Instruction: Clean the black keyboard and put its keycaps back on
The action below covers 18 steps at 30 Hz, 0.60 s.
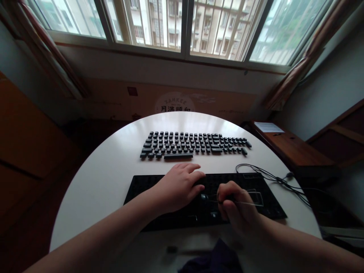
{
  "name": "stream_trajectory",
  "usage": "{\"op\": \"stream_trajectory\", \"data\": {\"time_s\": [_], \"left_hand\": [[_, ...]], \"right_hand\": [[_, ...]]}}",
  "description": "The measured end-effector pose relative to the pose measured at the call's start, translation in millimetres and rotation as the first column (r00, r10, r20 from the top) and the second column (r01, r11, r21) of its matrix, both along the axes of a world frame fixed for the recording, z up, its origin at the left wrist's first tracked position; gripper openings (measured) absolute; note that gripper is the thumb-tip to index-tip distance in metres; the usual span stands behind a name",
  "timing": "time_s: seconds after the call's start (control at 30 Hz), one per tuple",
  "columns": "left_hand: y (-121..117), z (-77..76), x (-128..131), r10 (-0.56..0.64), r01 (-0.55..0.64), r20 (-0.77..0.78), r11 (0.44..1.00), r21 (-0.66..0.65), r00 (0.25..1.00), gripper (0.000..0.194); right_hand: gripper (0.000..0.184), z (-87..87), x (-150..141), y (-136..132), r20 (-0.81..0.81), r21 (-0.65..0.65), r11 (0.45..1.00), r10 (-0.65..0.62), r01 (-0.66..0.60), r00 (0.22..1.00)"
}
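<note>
A black keyboard (167,222) lies on the white table, most of its keycaps off. My left hand (182,184) rests on its middle, fingers stretched out and apart, holding nothing that I can see. Closed fingers of my right hand (237,204) grip a wire keycap puller (257,198), whose wire loop sticks out to the right. The puller's other end points left at a keycap (204,197) near my left thumb; I cannot tell whether they touch. Another keycap (214,215) sits at the keyboard's front. Beyond the keyboard, loose black keycaps (182,156) stand in rows.
A black cable (280,180) lies coiled at the right of the round white table (93,182). Near the front edge are a dark purple cloth (218,258) and a thin dark object (172,249). A wooden desk (295,151) with a paper (269,127) stands at right.
</note>
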<state>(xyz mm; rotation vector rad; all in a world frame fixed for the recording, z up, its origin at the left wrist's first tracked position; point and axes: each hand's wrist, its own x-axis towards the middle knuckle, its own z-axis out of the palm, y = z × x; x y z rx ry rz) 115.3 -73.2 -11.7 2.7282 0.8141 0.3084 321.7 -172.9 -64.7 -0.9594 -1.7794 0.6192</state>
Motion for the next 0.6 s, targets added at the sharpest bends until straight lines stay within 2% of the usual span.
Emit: {"op": "stream_trajectory", "data": {"time_s": [0.1,0.2,0.3,0.4,0.5,0.6], "left_hand": [[-7,19.7,-1,0.017,-0.014,0.033,0.995,-0.103,0.999,0.032],[-15,30.3,0,0.064,-0.055,0.030,0.968,-0.245,0.997,0.032],[-18,29.6,2,0.112,-0.080,0.071,0.932,-0.353,0.991,0.028],[-16,25.2,4,0.180,-0.112,0.118,0.894,-0.435,0.977,0.027],[-11,23.2,3,0.257,-0.140,0.172,0.854,-0.501,0.951,0.028],[-6,23.8,2,0.295,-0.120,0.252,0.834,-0.539,0.921,0.028]], "right_hand": [[0.010,8.4,1,-1,0.067,0.047,0.999,-0.012,0.009,0.998],[0.005,20.5,0,-1,0.121,0.159,0.987,0.019,-0.038,0.993],[0.006,28.3,-2,1,0.187,0.250,0.963,0.049,-0.096,0.981],[0.005,31.1,-2,3,0.260,0.268,0.958,0.027,-0.099,0.965],[0.007,34.6,3,4,0.326,0.271,0.961,-0.045,-0.048,0.944],[0.007,41.0,10,6,0.333,0.314,0.949,-0.148,0.039,0.931]]}}
